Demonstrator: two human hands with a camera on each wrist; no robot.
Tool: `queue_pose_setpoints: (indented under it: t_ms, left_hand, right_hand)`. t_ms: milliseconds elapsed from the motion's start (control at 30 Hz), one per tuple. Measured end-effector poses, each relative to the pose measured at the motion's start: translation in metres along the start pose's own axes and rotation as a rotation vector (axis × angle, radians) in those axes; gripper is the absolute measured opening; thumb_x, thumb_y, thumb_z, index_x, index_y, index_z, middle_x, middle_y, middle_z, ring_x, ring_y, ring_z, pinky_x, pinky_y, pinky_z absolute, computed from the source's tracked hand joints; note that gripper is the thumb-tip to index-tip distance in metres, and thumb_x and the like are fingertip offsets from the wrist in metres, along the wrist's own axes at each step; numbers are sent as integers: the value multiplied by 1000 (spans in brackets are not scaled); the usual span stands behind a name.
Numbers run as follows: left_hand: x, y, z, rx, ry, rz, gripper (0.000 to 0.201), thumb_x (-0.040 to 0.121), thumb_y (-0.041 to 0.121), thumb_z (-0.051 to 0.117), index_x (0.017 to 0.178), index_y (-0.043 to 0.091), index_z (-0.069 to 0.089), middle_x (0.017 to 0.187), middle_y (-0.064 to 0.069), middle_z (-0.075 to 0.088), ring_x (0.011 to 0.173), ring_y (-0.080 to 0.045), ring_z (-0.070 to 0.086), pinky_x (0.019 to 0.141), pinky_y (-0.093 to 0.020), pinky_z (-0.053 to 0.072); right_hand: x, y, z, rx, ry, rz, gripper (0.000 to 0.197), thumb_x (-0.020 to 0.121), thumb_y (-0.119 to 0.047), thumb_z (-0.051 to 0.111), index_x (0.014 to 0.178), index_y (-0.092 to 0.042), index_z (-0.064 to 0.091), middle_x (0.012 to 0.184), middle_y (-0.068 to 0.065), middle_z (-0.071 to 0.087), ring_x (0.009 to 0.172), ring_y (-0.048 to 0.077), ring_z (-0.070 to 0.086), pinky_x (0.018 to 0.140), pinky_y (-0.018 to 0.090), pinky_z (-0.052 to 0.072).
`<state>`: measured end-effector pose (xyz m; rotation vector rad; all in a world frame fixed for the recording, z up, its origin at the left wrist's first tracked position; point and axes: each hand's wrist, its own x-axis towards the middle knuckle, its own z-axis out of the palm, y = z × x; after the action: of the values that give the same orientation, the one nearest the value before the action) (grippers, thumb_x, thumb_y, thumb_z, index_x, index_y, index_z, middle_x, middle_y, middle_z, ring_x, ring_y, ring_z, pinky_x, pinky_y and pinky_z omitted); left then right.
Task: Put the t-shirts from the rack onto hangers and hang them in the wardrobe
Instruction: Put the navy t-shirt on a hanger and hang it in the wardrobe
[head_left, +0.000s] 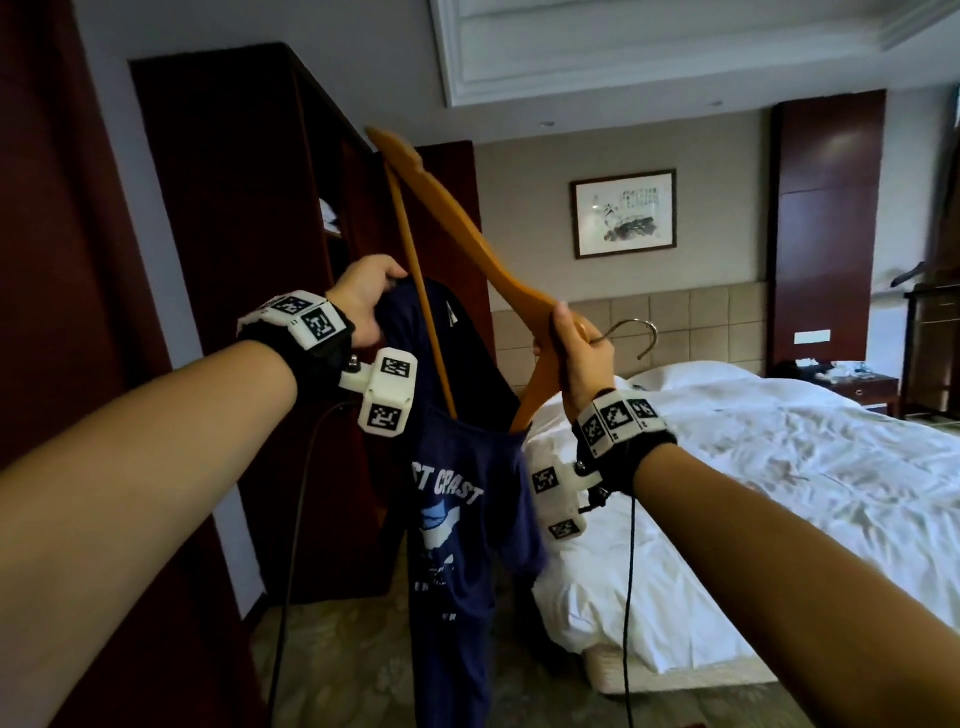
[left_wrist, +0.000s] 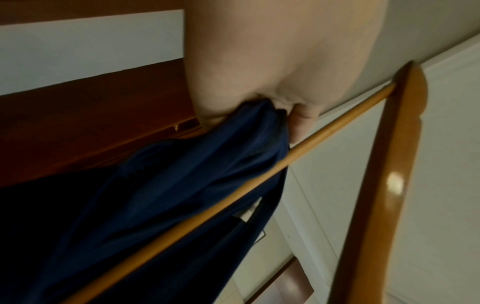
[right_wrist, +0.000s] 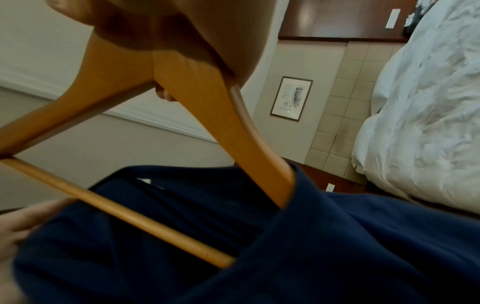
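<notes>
The right hand (head_left: 574, 353) grips the wooden hanger (head_left: 467, 228) at its neck. The hanger's long axis is steep: its lower arm sits inside the collar of the navy t-shirt (head_left: 457, 499), its upper arm points above the left hand (head_left: 363, 301), which pinches the collar beside the hanger's bar.

Both my arms reach forward; my left hand (head_left: 361, 306) pinches fabric, my right hand (head_left: 579, 358) grips wood.

Head view from above and behind both arms, facing forward toward bed (head_left: 779, 467) at 3 o'clock. Wrist views close in, tilted upward; both share hanger (left_wrist: 384, 185) and shirt (right_wrist: 337, 246).
</notes>
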<state>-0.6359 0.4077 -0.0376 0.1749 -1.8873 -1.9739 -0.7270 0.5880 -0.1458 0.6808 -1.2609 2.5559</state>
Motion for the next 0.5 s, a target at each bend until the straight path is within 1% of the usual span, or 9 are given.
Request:
queue_pose_setpoints:
  t_ms: [67,100,167,233,333,367,400,433,500]
  left_hand:
    - [0,5,-10,-70,-11,-3,34,94,26,35,67,12,52,54,-3,58,56,-20,55,62,-27,44]
    - [-1,8,-14,-85,-12,-8,38,95,30,33,69,12,53,60,-4,59,62,-20,54,64,-28,44]
    - [-6,12,-20,-91,-35,-24,50,98,43,28,80,8,59,78,-11,63,75,-25,58,68,-32,46]
    - [-9,14,-26,-89,-73,-54,69,95,59,22,92,2,62,92,-18,65,87,-30,61,71,-38,47]
    - [-9,14,-40,-116,-34,-83,82,88,73,19,99,4,63,111,-18,61,97,-33,58,71,-44,47]
    - [-7,12,-45,-150,-14,-97,84,86,75,19,100,6,65,113,-18,60,99,-33,57,71,-46,47]
    - [-5,10,-50,-192,8,-110,83,86,74,21,97,7,68,108,-17,61,96,-33,57,71,-46,46]
    - [-3,7,-54,-215,33,-117,78,89,70,25,88,8,71,98,-15,61,90,-31,57,70,-44,47]
    - [-2,3,-61,-184,61,-115,58,96,52,35,76,10,70,83,-11,59,75,-24,56,67,-36,46]
  right_hand:
    - [-2,2,-1,-58,-63,4,13,85,-18,67,85,-8,59,66,8,58,54,14,58,55,25,50]
    - [-3,2,-2,-96,-92,8,13,83,-15,69,87,-7,59,67,8,59,56,15,58,56,26,50]
    - [-1,4,-5,-172,-122,25,18,80,-14,72,91,-6,59,69,8,60,59,17,58,58,28,50]
    - [1,4,-9,-248,-141,34,25,78,-14,74,94,-4,59,73,8,61,61,16,60,59,26,51]
    - [4,-1,-14,-354,-202,35,27,78,-13,74,96,-2,58,73,10,61,58,14,60,58,25,51]
    - [4,-4,-16,-381,-220,39,26,78,-12,74,96,-3,57,72,11,61,55,13,60,57,24,52]
    - [5,-8,-17,-411,-239,42,25,79,-11,73,95,-3,56,71,11,61,53,11,61,55,22,52]
    - [5,-12,-19,-448,-260,41,22,79,-10,72,91,-3,56,71,10,61,52,9,61,54,20,52]
    - [7,-20,-23,-527,-296,27,16,80,-9,72,84,-8,56,71,8,62,51,5,62,53,16,52]
